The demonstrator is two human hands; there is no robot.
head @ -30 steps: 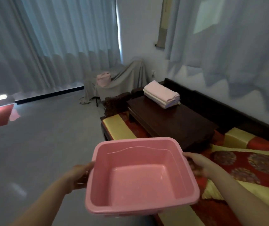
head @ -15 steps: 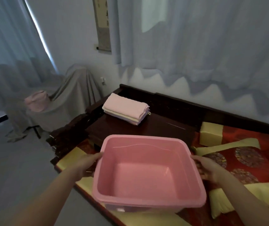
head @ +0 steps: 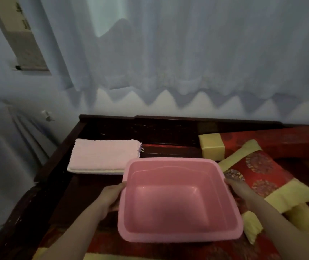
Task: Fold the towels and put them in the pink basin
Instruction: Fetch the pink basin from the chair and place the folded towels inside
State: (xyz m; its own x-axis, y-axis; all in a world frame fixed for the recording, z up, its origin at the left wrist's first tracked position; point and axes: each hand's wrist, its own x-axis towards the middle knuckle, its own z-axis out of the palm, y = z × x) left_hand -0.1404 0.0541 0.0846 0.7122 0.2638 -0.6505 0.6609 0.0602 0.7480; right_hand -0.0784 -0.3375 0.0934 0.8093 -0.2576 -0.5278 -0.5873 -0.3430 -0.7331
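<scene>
I hold an empty pink basin [head: 178, 233] in front of me, above the low dark table and the red cushions. My left hand [head: 110, 197] grips its left rim and my right hand [head: 239, 192] grips its right rim. A stack of folded towels [head: 103, 158], pink on top with a pale one underneath, lies on the dark wooden table [head: 86, 194] just beyond the basin's left corner.
Red and yellow patterned cushions [head: 262, 175] lie to the right on the wooden couch. A yellow block cushion [head: 212, 147] sits behind the basin. Pale curtains [head: 187, 53] hang along the wall behind, and a scroll [head: 20, 38] hangs at upper left.
I have turned right and stepped closer with the basin. The towel stack and the table are now nearer, directly beyond the basin. Both hands keep their grip.
</scene>
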